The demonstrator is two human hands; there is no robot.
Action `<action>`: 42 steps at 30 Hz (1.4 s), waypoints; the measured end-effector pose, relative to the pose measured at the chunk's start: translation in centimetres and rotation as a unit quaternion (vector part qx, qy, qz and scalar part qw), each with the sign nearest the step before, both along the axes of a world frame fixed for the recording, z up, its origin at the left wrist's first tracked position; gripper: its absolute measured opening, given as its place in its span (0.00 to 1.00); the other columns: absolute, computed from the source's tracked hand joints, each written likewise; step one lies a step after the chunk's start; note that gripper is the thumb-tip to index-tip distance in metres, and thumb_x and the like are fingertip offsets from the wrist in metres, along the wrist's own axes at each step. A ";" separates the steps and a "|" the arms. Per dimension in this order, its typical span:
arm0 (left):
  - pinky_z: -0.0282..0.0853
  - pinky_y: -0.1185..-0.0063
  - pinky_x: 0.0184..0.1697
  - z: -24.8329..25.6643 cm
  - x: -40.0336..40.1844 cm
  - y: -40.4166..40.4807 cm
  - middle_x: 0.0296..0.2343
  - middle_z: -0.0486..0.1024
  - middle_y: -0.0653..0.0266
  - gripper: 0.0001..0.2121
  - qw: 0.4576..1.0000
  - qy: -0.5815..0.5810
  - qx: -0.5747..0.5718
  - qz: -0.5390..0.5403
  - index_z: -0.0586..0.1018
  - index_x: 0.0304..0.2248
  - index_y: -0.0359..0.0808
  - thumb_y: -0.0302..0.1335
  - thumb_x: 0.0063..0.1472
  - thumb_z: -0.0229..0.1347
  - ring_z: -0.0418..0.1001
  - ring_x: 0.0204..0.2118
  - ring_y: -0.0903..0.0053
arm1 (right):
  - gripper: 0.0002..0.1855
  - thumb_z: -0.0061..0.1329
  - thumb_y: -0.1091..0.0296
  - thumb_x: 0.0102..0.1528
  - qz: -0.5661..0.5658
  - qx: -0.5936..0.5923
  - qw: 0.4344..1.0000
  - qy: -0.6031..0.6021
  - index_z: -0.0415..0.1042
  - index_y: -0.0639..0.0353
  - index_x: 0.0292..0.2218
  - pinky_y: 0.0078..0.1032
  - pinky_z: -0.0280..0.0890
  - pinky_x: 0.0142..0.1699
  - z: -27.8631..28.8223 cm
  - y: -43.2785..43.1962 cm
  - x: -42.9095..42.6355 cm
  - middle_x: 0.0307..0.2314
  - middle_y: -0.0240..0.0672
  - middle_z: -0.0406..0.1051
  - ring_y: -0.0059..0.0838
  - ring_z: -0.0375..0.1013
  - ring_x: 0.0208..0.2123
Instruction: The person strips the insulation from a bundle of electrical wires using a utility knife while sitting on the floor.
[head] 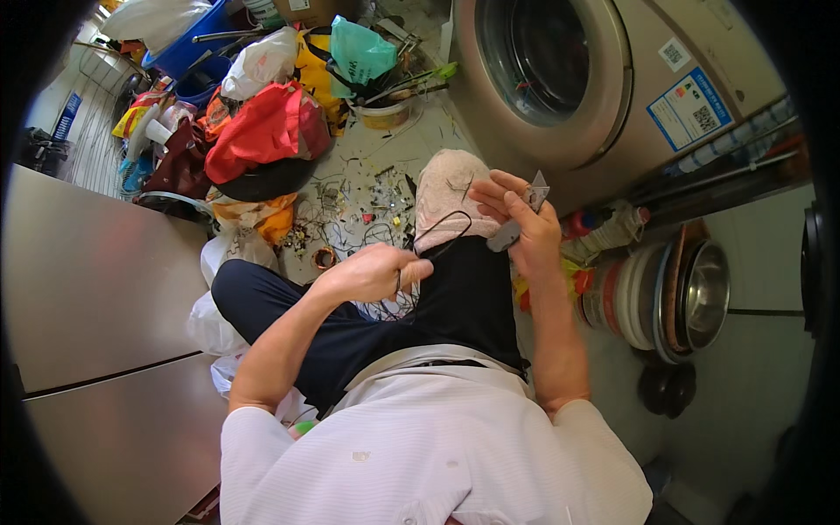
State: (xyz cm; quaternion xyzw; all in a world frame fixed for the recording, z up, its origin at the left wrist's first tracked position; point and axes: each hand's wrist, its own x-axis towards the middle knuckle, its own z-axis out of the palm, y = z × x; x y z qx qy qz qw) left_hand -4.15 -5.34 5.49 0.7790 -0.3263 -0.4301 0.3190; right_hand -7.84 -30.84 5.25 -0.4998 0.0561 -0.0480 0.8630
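Note:
My left hand is closed on a thin black cable, which loops up over my right knee. In my right hand rests a utility knife with a grey handle and a broad, pointed metal blade, held between palm and thumb with the fingers partly spread. A pale pink towel covers the knee beneath, and short dark wire pieces lie on it. More tangled wires show between my legs, below my left hand. A small copper coil sits on the floor to the left.
Wire scraps and small parts litter the floor ahead. A red bag, other bags and a blue bucket are heaped at upper left. A washing machine stands at upper right, stacked basins at right, a metallic panel at left.

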 end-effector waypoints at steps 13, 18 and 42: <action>0.69 0.81 0.27 -4.3 4.0 -1.3 0.26 0.76 0.60 0.16 0.643 0.348 -0.423 0.536 0.73 0.43 0.26 0.35 0.71 0.45 0.73 0.24 0.76 | 0.07 0.42 0.72 0.65 0.105 -0.035 0.986 -0.124 0.70 0.67 0.38 0.23 0.69 0.43 -3.4 8.6 1.6 0.26 0.34 0.72 0.24 0.73 0.33; 0.73 0.77 0.29 -8.1 5.5 -1.6 0.24 0.74 0.62 0.11 0.513 0.474 -0.473 0.537 0.74 0.39 0.28 0.30 0.69 0.48 0.74 0.25 0.75 | 0.06 0.42 0.73 0.65 0.074 -0.164 0.973 -0.142 0.69 0.65 0.36 0.16 0.64 0.38 -3.0 10.4 2.0 0.24 0.30 0.69 0.18 0.67 0.29; 0.50 0.81 0.17 -12.3 20.5 30.3 0.14 0.60 0.71 0.04 0.435 0.085 -0.379 0.812 0.70 0.29 0.39 0.20 0.60 0.47 0.60 0.15 0.80 | 0.06 0.42 0.71 0.66 -0.218 -0.069 0.973 0.042 0.70 0.59 0.40 0.20 0.52 0.28 -0.2 -26.0 -18.9 0.18 0.21 0.55 0.16 0.52 0.20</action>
